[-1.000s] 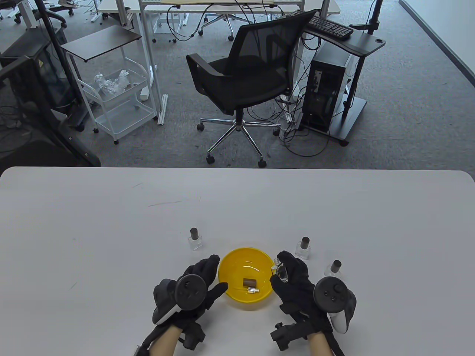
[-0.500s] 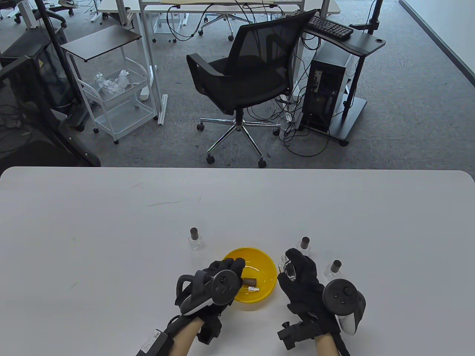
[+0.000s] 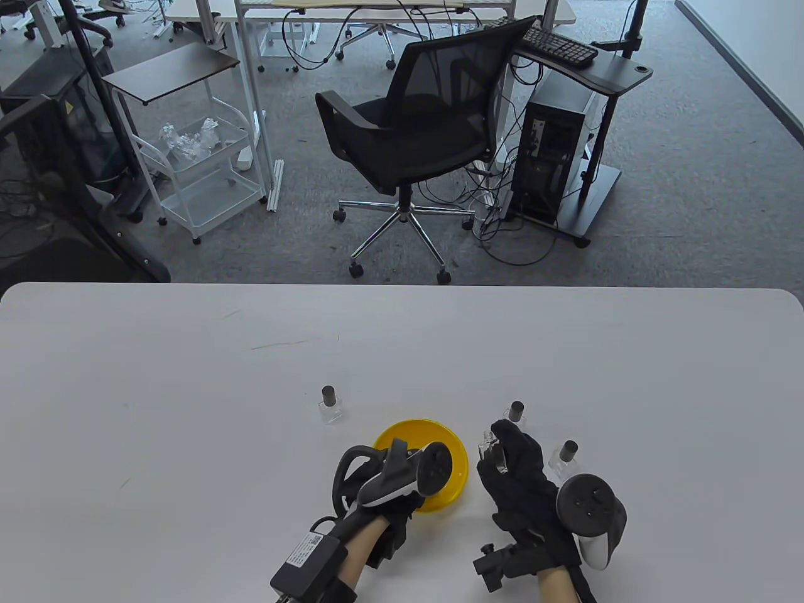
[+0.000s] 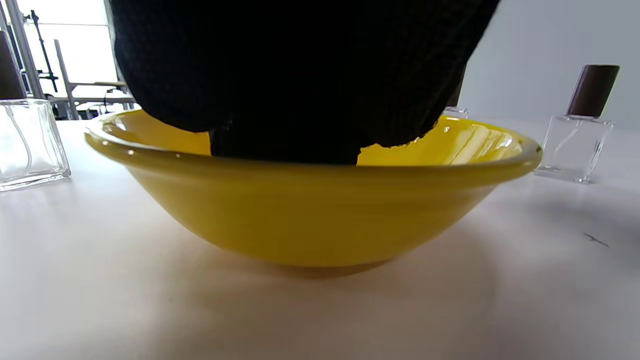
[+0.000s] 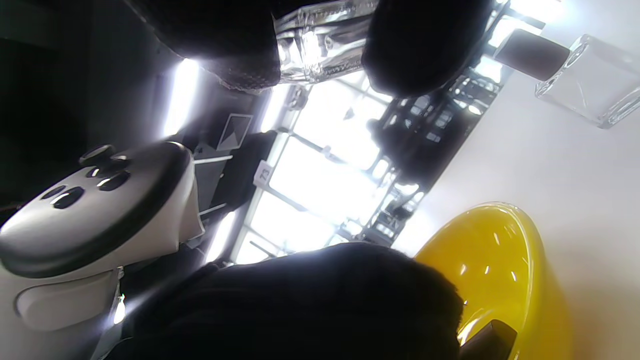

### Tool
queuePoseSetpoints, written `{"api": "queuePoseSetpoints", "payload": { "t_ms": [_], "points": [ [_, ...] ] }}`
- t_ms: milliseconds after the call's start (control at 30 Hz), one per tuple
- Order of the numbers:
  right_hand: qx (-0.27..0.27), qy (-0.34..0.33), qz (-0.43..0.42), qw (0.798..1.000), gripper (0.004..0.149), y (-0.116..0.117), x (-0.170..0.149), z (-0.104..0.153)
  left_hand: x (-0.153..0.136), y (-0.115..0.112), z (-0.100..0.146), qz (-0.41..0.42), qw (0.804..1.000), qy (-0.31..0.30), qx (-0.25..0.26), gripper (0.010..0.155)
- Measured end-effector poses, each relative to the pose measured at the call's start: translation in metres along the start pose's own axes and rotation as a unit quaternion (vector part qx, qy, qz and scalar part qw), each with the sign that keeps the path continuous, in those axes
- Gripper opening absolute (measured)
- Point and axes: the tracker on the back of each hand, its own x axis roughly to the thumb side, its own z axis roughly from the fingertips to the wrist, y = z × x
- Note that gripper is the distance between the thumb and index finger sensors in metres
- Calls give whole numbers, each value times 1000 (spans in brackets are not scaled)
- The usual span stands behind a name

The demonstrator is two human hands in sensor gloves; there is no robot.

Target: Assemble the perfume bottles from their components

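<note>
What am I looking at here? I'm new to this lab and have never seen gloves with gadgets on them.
These are a person's two hands in black sensor gloves; the round gadget strapped to the back of each is a motion tracker, not something held. One camera looks down at the table; the other two sit on the wrists, so their pictures are tilted. The left hand reaches into a yellow bowl, and what it touches there is hidden. The right hand holds a clear glass bottle with no cap. Three capped bottles stand on the table: one left of the bowl and two to the right.
</note>
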Motion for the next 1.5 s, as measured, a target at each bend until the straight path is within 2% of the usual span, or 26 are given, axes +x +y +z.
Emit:
{"api": "queuePoseSetpoints", "payload": {
  "t_ms": [367, 500, 733, 933, 1133, 1333, 1500],
  "points": [
    [7, -6, 2, 1000, 64, 0, 0, 0, 11, -8, -2, -43, 999, -14, 0, 47],
    [9, -7, -4, 1000, 63, 0, 1, 0, 10, -16, -8, -55, 998, -8, -39, 44],
    [11, -5, -11, 1000, 63, 1, 1, 0, 11, -18, -19, -53, 996, 5, -72, 49],
    [7, 0, -18, 1000, 63, -1, -1, 0, 12, -19, -20, -48, 997, 3, -54, 45],
    [15, -4, -13, 1000, 63, 0, 0, 0, 14, -20, -17, -62, 996, -9, -59, 46],
    [21, -6, -20, 1000, 63, 2, 1, 0, 5, -8, -4, 2, 1000, -30, -4, 48],
    [29, -4, -25, 999, 63, 4, 1, 0, -11, 13, 13, 64, 996, -25, 64, 48]
  ]
}}
